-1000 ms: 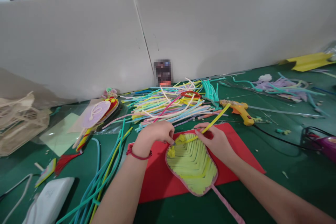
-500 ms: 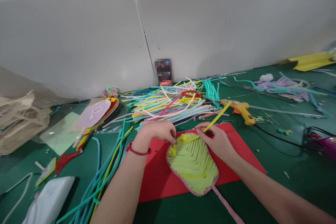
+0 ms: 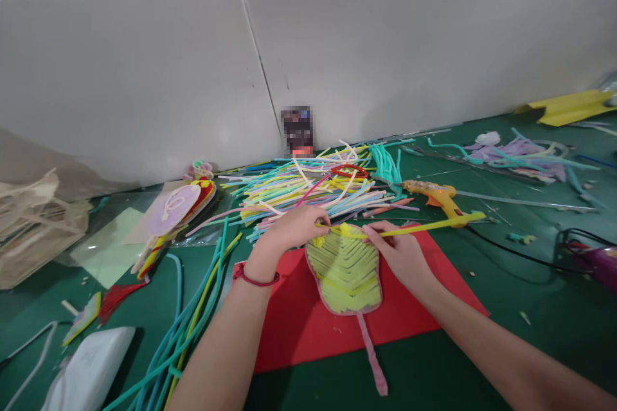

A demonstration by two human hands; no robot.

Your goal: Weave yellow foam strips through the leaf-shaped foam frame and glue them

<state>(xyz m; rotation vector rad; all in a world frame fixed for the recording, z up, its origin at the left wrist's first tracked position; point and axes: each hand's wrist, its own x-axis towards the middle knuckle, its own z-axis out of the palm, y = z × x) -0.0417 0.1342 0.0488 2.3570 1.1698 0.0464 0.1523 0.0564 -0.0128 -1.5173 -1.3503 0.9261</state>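
Note:
A leaf-shaped fan [image 3: 344,276] with yellow-green ribs, a pink edge and a pink handle lies on a red sheet [image 3: 289,321]. Across its top end runs a yellow pipe cleaner [image 3: 429,226], its free end sticking out to the right. My left hand [image 3: 303,228] is closed at the fan's upper left, pinching the strip near its left end. At the upper right, my right hand [image 3: 393,247] pinches the same strip between thumb and fingers. Small yellow fluffy bits show along the fan's top edge, partly covered by my fingers.
Beyond my hands lies a pile of coloured pipe cleaners [image 3: 274,196] with red-handled scissors [image 3: 349,171]. An orange glue gun [image 3: 441,196] with a black cord rests to the right. Left are a decorated fan [image 3: 176,209], green and blue strips [image 3: 193,321] and a white power bank [image 3: 91,366].
The fan has turned so its handle points more straight toward me. The yellow pipe cleaner's free end has swung from upward to flat out on the right.

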